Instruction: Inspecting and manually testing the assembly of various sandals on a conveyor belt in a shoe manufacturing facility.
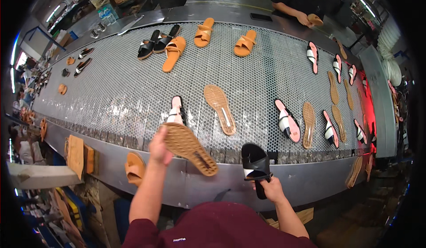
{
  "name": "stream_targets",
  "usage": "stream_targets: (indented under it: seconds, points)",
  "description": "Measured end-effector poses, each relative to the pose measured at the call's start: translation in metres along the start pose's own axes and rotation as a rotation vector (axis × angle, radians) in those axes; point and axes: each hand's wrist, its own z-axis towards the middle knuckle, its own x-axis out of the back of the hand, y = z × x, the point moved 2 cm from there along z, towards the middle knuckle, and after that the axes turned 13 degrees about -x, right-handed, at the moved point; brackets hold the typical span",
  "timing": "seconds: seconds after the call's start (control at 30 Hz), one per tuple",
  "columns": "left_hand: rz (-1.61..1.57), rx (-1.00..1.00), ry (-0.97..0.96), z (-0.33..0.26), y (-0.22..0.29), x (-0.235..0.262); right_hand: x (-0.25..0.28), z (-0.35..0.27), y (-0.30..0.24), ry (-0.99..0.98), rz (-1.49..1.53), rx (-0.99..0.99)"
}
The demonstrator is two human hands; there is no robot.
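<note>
A: What's in the hands? Nearest stuff first pls, 12 being straight ahead.

B: Right hand (271,189) is down at 5 o'clock, wrapped around the lower end of a black sandal (255,161) with a white patch on its strap. Left hand (159,147) is around 8, gripping a tan sole (191,148) by one end, textured face showing, other end angled toward 6.

A: And around those?

B: Orange sandal (134,168) at 8, just beside the left forearm. Over at 3 on the mesh belt (120,93) there's a pink-insoled sandal (291,130) with another sole (309,124) right next to it. About dead centre is a loose sole (219,109), and toward 9 a white-strapped sandal (176,108), partly hidden by the sole in the left hand.

A: Far side?

B: Three orange slides (203,33) at 11, 12 and 1, plus two black slides (148,45) near 11. Past the belt at 1, a co-worker (293,2) in black is holding a tan piece (315,19), too small to make out.
</note>
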Motion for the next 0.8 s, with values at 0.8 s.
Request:
stream_targets:
  seconds: [0.8]
  points:
    - [0.021, 0.27, -0.261, -0.054, -0.158, -0.083, -0.019, 0.061, 0.003, -0.367, 0.052, -0.112]
